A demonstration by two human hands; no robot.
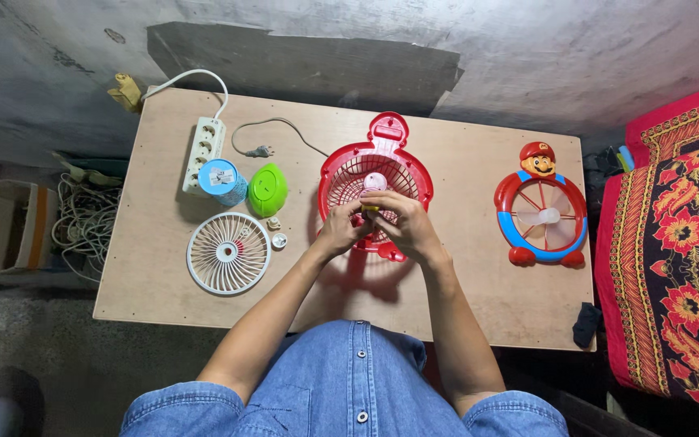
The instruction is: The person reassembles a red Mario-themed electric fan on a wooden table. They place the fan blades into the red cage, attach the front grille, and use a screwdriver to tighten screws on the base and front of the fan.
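Both hands point(374, 222) over half-hidden red grille point(341, 174).

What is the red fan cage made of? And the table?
The red fan cage looks like moulded plastic: glossy, bright, with thin ribs. The table looks like plywood or pressed board: pale, matte, faint grain, small screw dots along the edges. Both are judged from looks only.
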